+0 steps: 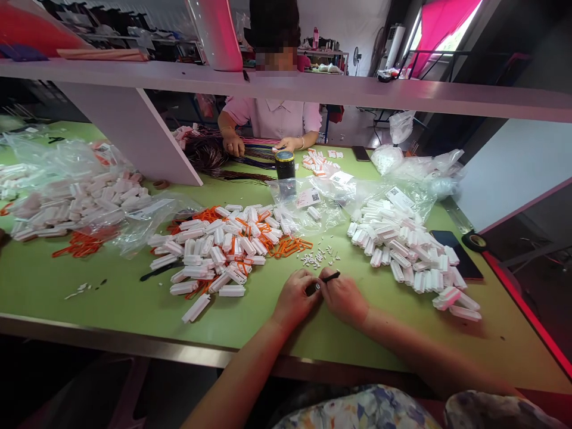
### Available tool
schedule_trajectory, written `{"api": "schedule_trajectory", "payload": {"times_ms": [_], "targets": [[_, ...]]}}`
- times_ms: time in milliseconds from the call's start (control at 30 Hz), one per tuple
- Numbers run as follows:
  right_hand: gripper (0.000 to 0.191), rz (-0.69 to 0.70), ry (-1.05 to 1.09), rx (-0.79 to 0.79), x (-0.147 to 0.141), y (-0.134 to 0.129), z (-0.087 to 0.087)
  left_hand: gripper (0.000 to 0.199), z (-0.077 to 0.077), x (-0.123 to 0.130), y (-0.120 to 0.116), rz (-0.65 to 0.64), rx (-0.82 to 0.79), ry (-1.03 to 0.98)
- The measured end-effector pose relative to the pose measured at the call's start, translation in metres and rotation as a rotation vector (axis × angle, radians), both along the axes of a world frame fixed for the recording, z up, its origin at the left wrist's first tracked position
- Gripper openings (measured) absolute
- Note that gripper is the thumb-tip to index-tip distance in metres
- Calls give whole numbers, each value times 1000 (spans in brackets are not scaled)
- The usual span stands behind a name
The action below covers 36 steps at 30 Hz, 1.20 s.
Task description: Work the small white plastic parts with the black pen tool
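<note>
My left hand (297, 298) and my right hand (344, 298) meet low over the green table, fingertips nearly touching. The left fingers are closed round something small, mostly hidden, with a bit of white showing. My right hand pinches a thin black tool (331, 277) that points up and to the right. Just beyond the hands lies a scatter of tiny white pieces (318, 257). A heap of white plastic connectors (201, 247) mixed with orange clips (290, 246) is to the left, and another heap of white connectors (409, 244) is to the right.
Clear plastic bags (308, 202) and a dark can (285, 167) stand beyond the heaps. A dark tablet (456, 253) and black tape roll (474, 241) lie at right. A shelf (313, 89) crosses above the table (134, 298). Opposite, a person (279, 119) handles cables.
</note>
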State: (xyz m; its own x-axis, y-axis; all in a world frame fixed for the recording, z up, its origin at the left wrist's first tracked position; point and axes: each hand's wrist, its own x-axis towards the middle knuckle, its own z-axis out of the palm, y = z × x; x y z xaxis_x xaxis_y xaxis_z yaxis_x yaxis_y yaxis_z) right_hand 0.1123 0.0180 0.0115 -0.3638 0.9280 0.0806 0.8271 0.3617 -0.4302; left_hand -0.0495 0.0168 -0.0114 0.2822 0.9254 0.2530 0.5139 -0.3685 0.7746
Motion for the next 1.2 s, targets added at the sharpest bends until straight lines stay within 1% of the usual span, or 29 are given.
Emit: {"api": "schedule_trajectory", "payload": {"times_ms": [100,167,267,333,433,700,867,1000,1100,1200], "targets": [[18,18,-60,10,-4,2,1,10,0,0,0,4,3,13],[18,26,-19,5,-2,2,1,9,0,0,1,6,6,12],[19,30,180,-2,5,2,-4,3,0,-1,1,3,4,-5],[19,16,326,1,11,0,-8,9,0,-1,0,4,1,-16],[18,2,415,-6,14,-1,-12,10,-1,-1,0,8,1,-21],[19,13,285,-4,11,-2,-5,6,0,-1,0,-1,3,-15],[19,30,120,-11,6,0,0,3,-2,-1,1,-3,0,-10],[22,62,10,-9,-2,4,2,10,-3,-1,2,1,0,5],[19,86,2,-13,-4,7,1,13,-4,-1,3,7,7,1],[17,75,97,-14,1,7,-2,9,-3,0,2,-2,6,-16]]}}
